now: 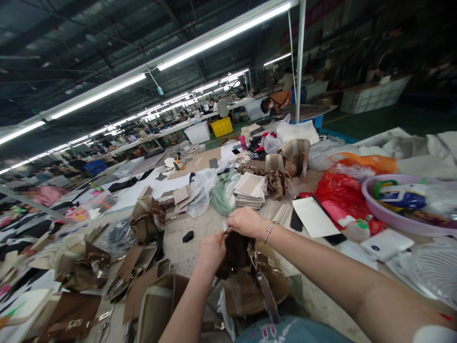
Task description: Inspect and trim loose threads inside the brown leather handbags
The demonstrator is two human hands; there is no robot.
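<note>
A: What is held nearest the body?

B: A brown bag (246, 291) is stood at the near edge of the surface (200, 222). Its dark top is gripped by the left hand (211, 251) and, it seems, pinched by the right hand (246, 222) just above.

A: What could be spoiled?

B: The bag could be tipped off the edge if either grip is loosened.

A: Beyond?

B: A stack of card pieces (250, 189) is seen, well apart.

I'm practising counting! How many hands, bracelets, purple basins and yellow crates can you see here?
Hands: 2, the left hand and right hand, both gripping the brown bag
Bracelet: 1, on the right wrist
Purple basin: 1
Yellow crate: 1
Total: 5
</note>
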